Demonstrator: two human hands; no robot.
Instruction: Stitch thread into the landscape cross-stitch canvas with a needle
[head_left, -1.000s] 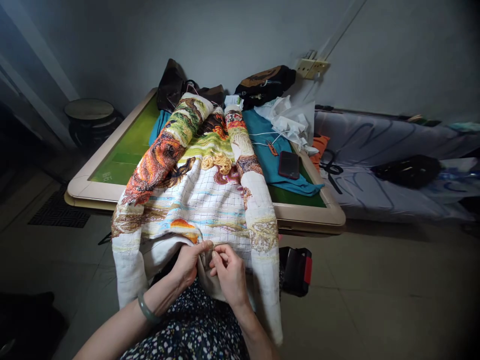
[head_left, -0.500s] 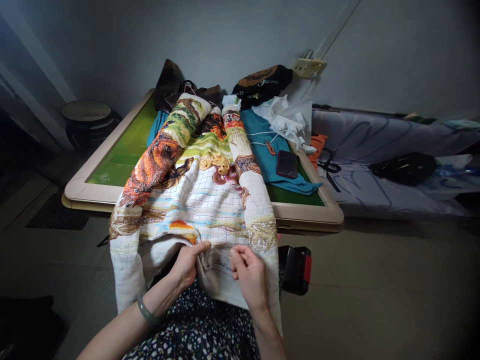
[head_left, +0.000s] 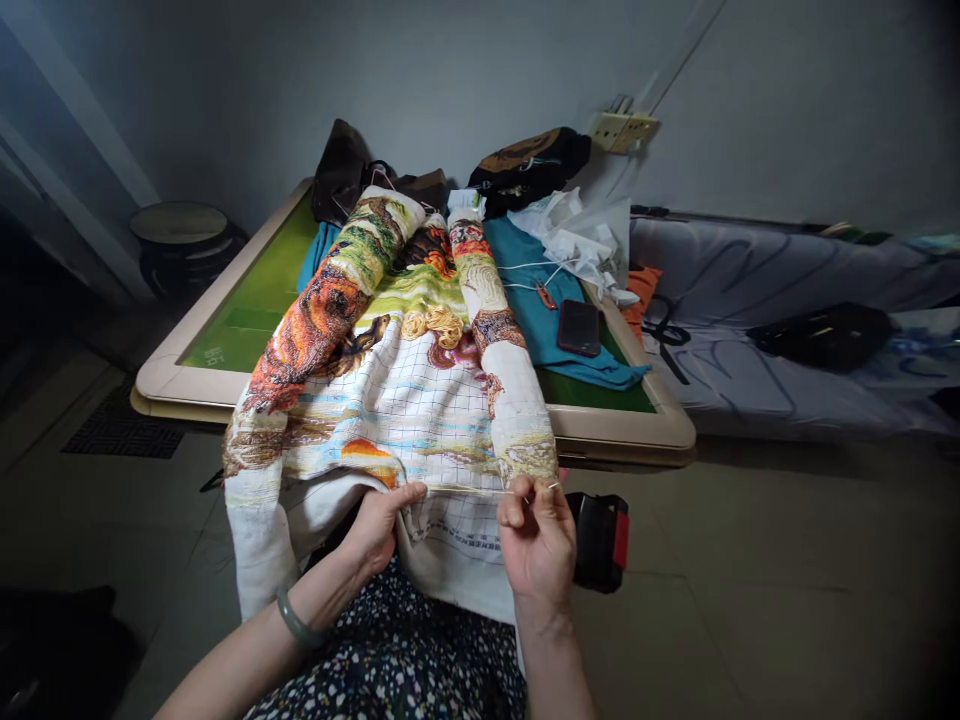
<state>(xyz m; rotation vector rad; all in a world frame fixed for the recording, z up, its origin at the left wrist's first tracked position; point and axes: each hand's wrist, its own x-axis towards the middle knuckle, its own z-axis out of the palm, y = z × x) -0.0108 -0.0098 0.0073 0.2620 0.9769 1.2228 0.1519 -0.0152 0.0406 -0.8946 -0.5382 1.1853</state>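
Note:
A large cross-stitch canvas (head_left: 420, 400), rolled along both sides, drapes from the table down to my lap. My left hand (head_left: 379, 520) pinches the fabric at a fold near its lower edge, thumb on top. A pale thread (head_left: 465, 490) stretches almost level from beside the left thumb to my right hand (head_left: 538, 535). The right fingers pinch that thread, in front of the right-hand roll; whether a needle is in them is too small to tell. A bundle of yellow thread (head_left: 435, 325) lies on the stitched part farther up.
The green-topped table (head_left: 184, 375) carries a teal cloth (head_left: 525, 250), a phone (head_left: 579, 328), small orange-handled snips (head_left: 545, 296), white plastic wrapping (head_left: 577, 235) and dark bags (head_left: 532, 165). A black and red box (head_left: 600, 545) is right of my lap. A round stool (head_left: 180, 222) stands at far left.
My right hand has moved right and slightly up, away from the left, turning palm upward. The thread now shows drawn out straight between the hands. My left hand keeps its hold.

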